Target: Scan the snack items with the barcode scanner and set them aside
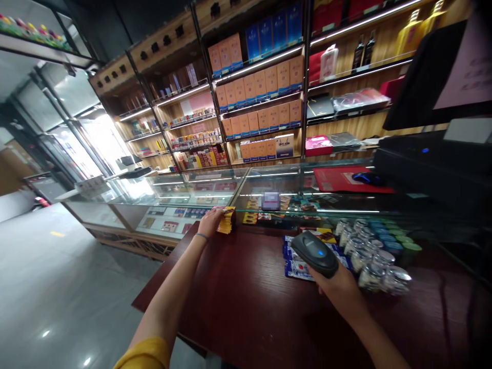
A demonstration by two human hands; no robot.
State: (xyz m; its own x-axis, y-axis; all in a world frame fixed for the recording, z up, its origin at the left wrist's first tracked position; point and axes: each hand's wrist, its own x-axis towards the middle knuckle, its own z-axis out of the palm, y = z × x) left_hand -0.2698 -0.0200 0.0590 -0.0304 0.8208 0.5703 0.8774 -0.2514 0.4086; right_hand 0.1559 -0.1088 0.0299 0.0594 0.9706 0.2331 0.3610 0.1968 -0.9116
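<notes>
A ribbed stack of yellow packets [226, 222] sits at the far left corner of the dark red wooden surface [246, 292], beside the glass display case [246, 187]. The left grip [209, 223] is the nearer one: it touches the stack from its left, fingers laid over the top. The stack lies just to the right of and below those fingers; its long axis is hard to make out at this angle, and whether the fingers clasp it or only rest there cannot be told.

The right grip [340, 281] is closed around a black handheld scanner with a small blue light [314, 252]. The scanner's long axis slants from that grip forward and to the left, its nose toward the stack's side of the surface. The stack is well apart from it, to the left and a little farther forward, with dark red wood between.

Blue-and-white flat packets [298, 269] lie beneath and beside the scanner. To their right stand clear jars with silver lids [369, 251], then jars with green lids [408, 242]. Farther out, a black mouse [365, 178] rests on a red mat [334, 179], and orange-and-blue boxes [263, 83] line the lit wall shelves.
</notes>
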